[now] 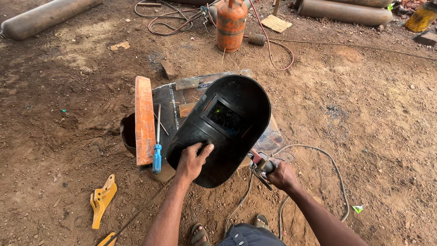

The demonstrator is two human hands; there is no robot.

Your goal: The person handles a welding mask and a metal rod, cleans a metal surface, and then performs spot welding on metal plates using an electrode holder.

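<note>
My left hand [192, 160] grips the lower edge of a black welding shield [223, 130] with a dark rectangular window, holding it over a metal work plate [165, 102] on the dirt. My right hand [282, 175] is closed around a welding electrode holder [260, 165] with a red-and-black grip, just below the shield's right edge. A cable [334, 171] runs from the holder and loops across the ground to the right. The shield hides most of the plate beneath it.
An orange-painted bar [144, 119] and a blue-handled screwdriver [157, 150] lie on the plate's left side. An orange gas cylinder [231, 25] with hoses stands behind. Grey cylinders [45, 16] lie at the back. A yellow metal piece [102, 199] rests on the dirt lower left.
</note>
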